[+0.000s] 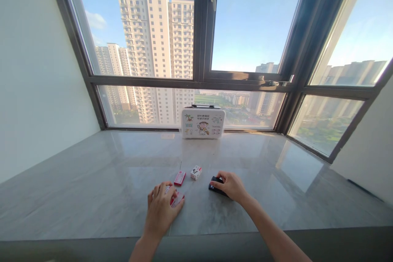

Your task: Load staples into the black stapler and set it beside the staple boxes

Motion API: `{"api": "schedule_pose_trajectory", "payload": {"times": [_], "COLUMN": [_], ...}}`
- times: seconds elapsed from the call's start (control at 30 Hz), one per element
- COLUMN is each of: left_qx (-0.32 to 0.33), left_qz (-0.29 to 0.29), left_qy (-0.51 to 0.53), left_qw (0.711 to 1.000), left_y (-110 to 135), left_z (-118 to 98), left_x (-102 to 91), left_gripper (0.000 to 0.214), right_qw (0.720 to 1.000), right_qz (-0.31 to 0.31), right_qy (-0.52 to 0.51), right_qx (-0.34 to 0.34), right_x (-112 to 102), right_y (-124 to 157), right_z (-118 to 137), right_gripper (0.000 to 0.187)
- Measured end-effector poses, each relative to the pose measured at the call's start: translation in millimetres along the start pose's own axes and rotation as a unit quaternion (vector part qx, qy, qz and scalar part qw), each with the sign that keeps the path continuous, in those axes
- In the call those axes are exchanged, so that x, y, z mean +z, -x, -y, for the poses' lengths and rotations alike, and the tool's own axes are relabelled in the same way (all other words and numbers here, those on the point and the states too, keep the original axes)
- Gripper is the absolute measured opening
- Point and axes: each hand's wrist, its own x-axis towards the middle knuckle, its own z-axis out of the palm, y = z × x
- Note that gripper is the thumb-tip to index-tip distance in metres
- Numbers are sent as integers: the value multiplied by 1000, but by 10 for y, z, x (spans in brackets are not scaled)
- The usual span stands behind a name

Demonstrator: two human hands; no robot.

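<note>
My left hand (160, 208) lies over a small red and clear object (177, 199) on the grey stone sill (92, 188), fingers curled on it. My right hand (231, 185) grips a small black object (215, 184) resting on the sill. Between and just beyond the hands lie a small red box with a thin wire sticking up (179, 177) and a small white box with red print (195, 172).
A white tin case with cartoon print and a handle (202, 122) stands upright against the window at the back. Dark window frames (202, 28) rise behind it. White walls flank the sill on both sides. The sill's front edge (215, 235) runs near my arms.
</note>
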Motion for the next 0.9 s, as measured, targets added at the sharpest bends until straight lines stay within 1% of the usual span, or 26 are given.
{"api": "schedule_pose_trajectory", "payload": {"times": [0.1,0.17,0.2,0.3,0.37,0.43,0.5,0.57,0.63,0.7,0.77,0.83,0.9], "left_qx": [22,39,43,44,48,48,40,35,37,42,45,45,43], "left_qz": [45,68,78,113,130,118,94,76,69,65,62,57,53], "left_qy": [75,105,114,132,130,108,88,80,83,87,92,95,96], "left_qw": [996,991,990,984,982,986,991,993,993,993,993,993,993], "left_y": [-153,-214,-227,-213,-187,-179,-203,-264,-347,-422,-456,-431,-353], "left_z": [218,278,287,252,191,112,22,-70,-153,-219,-266,-299,-327], "left_x": [106,183,215,293,348,423,519,624,719,785,811,794,744], "left_gripper": [14,12,15,47,59,61,62,66,66,60,51,44,40], "right_qw": [1000,1000,1000,1000,999,998,995,991,984,972,955,939,918], "right_qz": [-5,-6,-5,7,21,35,46,56,62,69,76,76,60], "right_qy": [2,0,-3,-19,-36,-59,-85,-115,-152,-198,-247,-291,-352], "right_qx": [9,14,15,16,13,9,16,38,72,109,143,168,176], "right_x": [2,0,-4,-34,-70,-113,-148,-156,-127,-60,39,161,301], "right_y": [24,34,38,43,46,59,91,152,245,368,501,613,669], "right_z": [16,32,38,53,58,49,12,-52,-128,-190,-213,-182,-91], "right_gripper": [48,47,46,43,40,37,38,45,54,60,64,68,70]}}
